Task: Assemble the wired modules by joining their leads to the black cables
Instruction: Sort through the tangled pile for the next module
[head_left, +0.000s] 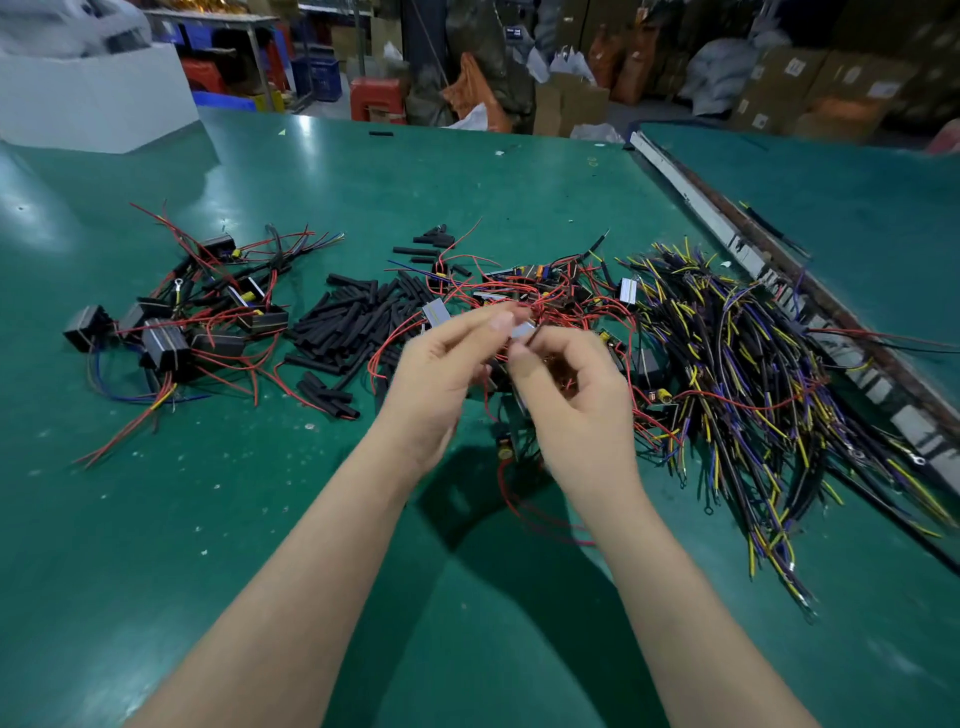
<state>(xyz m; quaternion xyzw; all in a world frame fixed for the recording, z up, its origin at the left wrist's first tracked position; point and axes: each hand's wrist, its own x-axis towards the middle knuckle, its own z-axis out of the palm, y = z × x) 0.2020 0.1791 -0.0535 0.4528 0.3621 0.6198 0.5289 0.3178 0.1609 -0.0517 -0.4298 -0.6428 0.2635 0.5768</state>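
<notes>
Pinching red lead (522, 312): left hand (441, 374) | right hand (566, 395) curled, pinching wired module (522, 330)

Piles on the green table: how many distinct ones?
4: black boxed modules far left; black tubing pieces left of centre; red-wired modules at centre; black cables at right. Some may be hidden.

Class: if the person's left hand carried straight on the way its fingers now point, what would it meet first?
Probably the tangle of red-leaded modules just beyond the left hand, whose fingers point up and right; depth is unclear.
</notes>
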